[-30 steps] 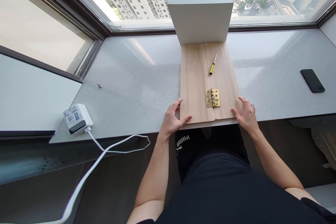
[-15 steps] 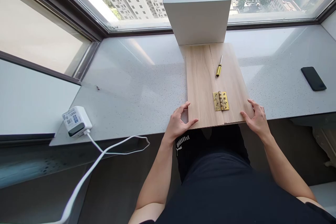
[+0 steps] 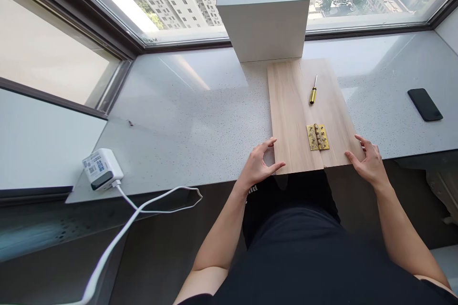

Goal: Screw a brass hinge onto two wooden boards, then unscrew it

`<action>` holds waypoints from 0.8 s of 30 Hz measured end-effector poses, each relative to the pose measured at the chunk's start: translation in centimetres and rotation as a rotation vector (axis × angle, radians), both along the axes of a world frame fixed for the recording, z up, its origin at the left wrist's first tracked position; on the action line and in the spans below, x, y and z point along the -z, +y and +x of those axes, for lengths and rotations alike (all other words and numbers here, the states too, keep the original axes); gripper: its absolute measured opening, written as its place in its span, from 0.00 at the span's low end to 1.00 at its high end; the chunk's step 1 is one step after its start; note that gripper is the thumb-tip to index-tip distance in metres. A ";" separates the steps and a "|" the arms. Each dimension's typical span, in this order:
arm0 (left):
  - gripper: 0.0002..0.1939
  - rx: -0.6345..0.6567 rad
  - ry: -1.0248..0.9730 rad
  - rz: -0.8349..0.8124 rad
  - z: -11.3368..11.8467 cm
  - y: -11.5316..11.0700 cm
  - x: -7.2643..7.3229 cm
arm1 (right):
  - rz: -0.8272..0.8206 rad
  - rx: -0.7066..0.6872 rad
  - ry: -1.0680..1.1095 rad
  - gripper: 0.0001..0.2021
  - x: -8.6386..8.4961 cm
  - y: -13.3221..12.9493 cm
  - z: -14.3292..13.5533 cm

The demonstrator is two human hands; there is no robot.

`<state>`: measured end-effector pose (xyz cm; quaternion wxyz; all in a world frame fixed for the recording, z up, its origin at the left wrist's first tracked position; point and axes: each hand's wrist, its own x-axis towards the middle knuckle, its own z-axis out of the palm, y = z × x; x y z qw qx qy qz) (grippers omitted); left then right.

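Two pale wooden boards lie edge to edge on the sill, reaching its front edge. My left hand (image 3: 258, 163) grips the left wooden board (image 3: 289, 109) at its near left corner, thumb on top and fingers along the side. The near right corner of the right wooden board (image 3: 336, 109) is held by my right hand (image 3: 369, 163) in the same way. A brass hinge (image 3: 317, 137) with screws in it lies open across the seam. Farther back, a small screwdriver (image 3: 313, 95) with a yellow and black handle rests on the right board.
Behind the boards a white box (image 3: 265, 28) stands by the window. A black phone (image 3: 425, 104) lies at the right of the speckled sill (image 3: 200, 124). At the left sits a white charger (image 3: 102, 169) with a cable (image 3: 121, 231) hanging over the front edge.
Both hands have slid the boards to the right, with the hinge and screwdriver riding along on top. The box now stands farther left relative to the boards.
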<state>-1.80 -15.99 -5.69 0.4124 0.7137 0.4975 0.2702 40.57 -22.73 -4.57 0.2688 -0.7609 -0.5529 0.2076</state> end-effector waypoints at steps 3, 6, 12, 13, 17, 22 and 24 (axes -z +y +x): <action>0.47 0.051 -0.029 0.025 1.4 0.7 0.2 | -0.012 0.026 -0.015 0.44 -0.3 0.3 1.4; 0.46 0.091 -0.039 0.043 2.6 1.5 0.4 | -0.024 0.047 -0.031 0.44 -0.5 0.8 2.7; 0.46 0.162 -0.028 0.035 4.3 2.7 0.4 | -0.051 0.062 -0.055 0.44 -0.9 1.9 5.0; 0.47 0.169 -0.032 0.035 4.5 2.8 0.5 | -0.054 0.061 -0.059 0.44 -0.9 2.0 5.3; 0.46 0.187 -0.037 0.051 5.6 3.2 1.0 | -0.065 0.065 -0.081 0.44 -0.9 2.4 6.3; 0.47 0.198 -0.071 0.043 6.7 4.0 1.3 | -0.070 0.067 -0.101 0.45 -1.1 3.0 7.1; 0.47 0.201 -0.078 0.039 6.9 4.3 1.2 | -0.075 0.069 -0.105 0.46 -1.2 3.2 7.2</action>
